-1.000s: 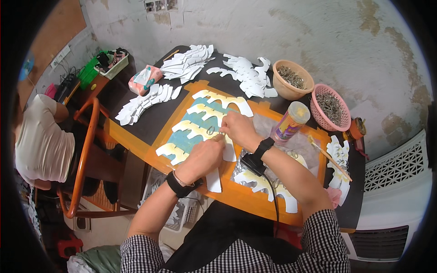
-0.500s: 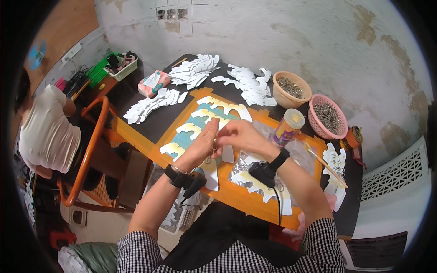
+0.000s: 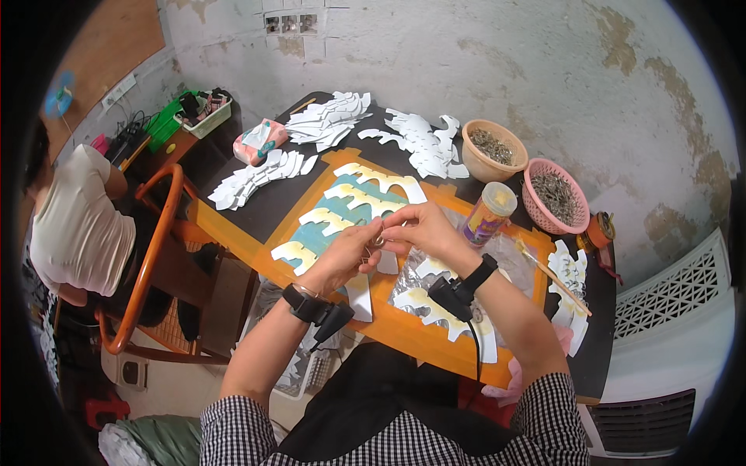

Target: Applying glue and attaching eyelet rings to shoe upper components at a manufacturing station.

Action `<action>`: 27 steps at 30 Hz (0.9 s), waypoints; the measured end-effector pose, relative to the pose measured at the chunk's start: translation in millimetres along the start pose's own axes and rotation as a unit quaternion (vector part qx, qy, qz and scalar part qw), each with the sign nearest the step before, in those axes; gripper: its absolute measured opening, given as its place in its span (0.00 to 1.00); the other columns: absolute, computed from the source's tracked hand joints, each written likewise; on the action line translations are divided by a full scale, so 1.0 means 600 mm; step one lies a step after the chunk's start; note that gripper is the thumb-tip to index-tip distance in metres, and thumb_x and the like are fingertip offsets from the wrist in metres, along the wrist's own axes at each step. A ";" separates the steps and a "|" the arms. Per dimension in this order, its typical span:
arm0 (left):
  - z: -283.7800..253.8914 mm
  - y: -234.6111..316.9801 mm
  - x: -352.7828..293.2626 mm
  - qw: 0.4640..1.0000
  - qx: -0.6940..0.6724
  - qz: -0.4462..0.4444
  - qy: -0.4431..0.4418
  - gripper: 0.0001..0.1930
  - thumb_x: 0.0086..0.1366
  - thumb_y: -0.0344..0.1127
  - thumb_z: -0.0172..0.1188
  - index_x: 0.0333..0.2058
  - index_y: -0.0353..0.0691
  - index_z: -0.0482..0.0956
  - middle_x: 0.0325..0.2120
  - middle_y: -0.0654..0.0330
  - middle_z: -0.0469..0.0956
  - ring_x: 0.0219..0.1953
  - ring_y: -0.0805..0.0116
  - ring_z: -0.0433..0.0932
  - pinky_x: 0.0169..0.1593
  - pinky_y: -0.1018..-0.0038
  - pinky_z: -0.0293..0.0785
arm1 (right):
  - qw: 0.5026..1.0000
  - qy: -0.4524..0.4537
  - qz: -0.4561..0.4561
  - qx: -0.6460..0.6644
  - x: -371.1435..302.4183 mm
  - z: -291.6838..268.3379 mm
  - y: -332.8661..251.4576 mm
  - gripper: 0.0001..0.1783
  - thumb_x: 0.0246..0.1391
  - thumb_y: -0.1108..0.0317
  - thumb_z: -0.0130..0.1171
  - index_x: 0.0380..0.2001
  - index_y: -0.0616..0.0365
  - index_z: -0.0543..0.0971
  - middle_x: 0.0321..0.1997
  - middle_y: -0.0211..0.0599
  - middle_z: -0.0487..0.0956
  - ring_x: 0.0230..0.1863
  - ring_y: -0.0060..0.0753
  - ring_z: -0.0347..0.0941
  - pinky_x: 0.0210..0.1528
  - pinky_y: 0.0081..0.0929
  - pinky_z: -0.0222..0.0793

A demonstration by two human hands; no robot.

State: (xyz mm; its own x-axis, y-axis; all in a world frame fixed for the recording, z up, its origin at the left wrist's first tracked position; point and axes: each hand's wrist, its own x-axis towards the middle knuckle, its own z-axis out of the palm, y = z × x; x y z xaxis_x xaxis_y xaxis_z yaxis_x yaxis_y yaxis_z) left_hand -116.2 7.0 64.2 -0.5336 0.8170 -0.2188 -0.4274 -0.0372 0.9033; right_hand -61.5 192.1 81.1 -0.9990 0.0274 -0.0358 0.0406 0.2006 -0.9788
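My left hand and my right hand meet above the middle of the table, fingertips nearly touching. Between them is a small shiny metal piece, partly hidden by my fingers. Both hands are closed on it in a pinch; its exact kind is too small to make out. Under and beyond my hands, scalloped white cut pieces with yellowish coating lie in rows on a blue-green sheet. A similar coated piece lies below my right wrist, on clear plastic film.
Stacks of white cut pieces and a tissue pack lie at the back. To the right stand a clear-lidded jar, a beige bowl and a pink basket of metal parts, with a brush nearer. A person sits at left.
Both hands have turned slightly and dropped a little, bringing the fingertips closer. More of the small metal piece shows between them. The view has shifted slightly.
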 end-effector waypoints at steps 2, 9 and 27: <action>-0.005 -0.003 0.003 0.999 -0.005 -0.020 0.044 0.21 0.77 0.49 0.42 0.42 0.36 0.76 0.32 0.62 0.81 0.19 0.84 0.63 0.19 0.86 0.58 | 0.997 0.036 -0.016 -0.070 0.001 0.011 -0.011 0.07 0.50 0.75 0.68 0.32 0.67 0.84 0.27 0.35 0.83 0.28 0.19 0.78 0.34 0.19 0.76; -0.024 -0.011 0.021 0.992 0.030 0.040 0.116 0.18 0.75 0.44 0.46 0.47 0.33 0.76 0.37 0.59 0.82 0.21 0.84 0.65 0.21 0.86 0.60 | 0.994 0.052 -0.064 -0.076 0.010 -0.002 0.001 0.07 0.50 0.71 0.69 0.27 0.65 0.83 0.24 0.31 0.81 0.24 0.15 0.74 0.29 0.17 0.72; -0.014 0.014 0.039 0.992 -0.075 -0.020 0.101 0.16 0.70 0.46 0.57 0.30 0.39 0.76 0.19 0.73 0.63 0.19 0.85 0.58 0.19 0.86 0.53 | 0.990 0.055 -0.120 -0.052 0.054 -0.031 0.017 0.08 0.48 0.73 0.69 0.25 0.62 0.78 0.28 0.29 0.77 0.28 0.18 0.74 0.29 0.18 0.72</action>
State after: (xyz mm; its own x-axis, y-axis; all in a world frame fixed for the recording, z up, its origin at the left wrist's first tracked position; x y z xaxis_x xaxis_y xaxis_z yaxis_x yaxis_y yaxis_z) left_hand -138.4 21.0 63.8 -0.6430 0.6885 -0.3355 -0.5465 -0.1056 0.8308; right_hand -93.2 213.2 74.0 -0.9719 0.0729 0.2240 -0.1909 0.3130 -0.9304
